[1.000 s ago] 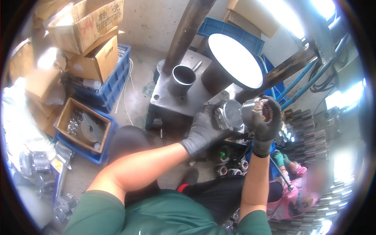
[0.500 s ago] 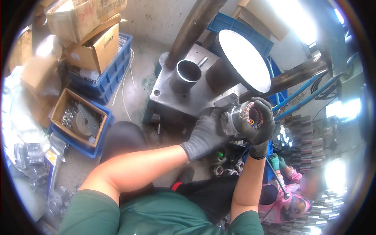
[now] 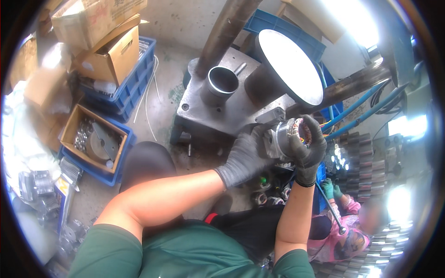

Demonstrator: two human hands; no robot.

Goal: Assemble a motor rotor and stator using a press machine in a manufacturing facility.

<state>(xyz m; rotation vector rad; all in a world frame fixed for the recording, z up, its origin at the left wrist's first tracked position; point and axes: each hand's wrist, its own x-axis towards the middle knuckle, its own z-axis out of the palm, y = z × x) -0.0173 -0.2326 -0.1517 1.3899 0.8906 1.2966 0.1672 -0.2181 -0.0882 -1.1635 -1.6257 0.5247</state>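
Observation:
Between my gloved hands is a motor stator (image 3: 281, 133), a silvery metal body with a ring of copper windings and coloured leads at its right end. My left hand (image 3: 244, 155), in a dark grey glove, grips the body from the left; its fingertips are partly hidden behind it. My right hand (image 3: 308, 157), gloved alike, curls round the winding end, with fingers at the far rim and the thumb at the near side. The stator is held up close to the right front edge of a steel press base (image 3: 204, 113).
A short metal cylinder (image 3: 221, 85) and a large white-faced disc (image 3: 291, 67) stand on the base between thick columns (image 3: 227, 34). Blue crates (image 3: 132, 95) with cartons lie left, beside a box of metal parts (image 3: 76, 153). A co-worker in pink (image 3: 340, 238) is at right.
The stator's winding end has turned further to the right, so less of its open ring shows. My right hand has turned with it, its fingers slightly shifted. My left hand keeps its grip.

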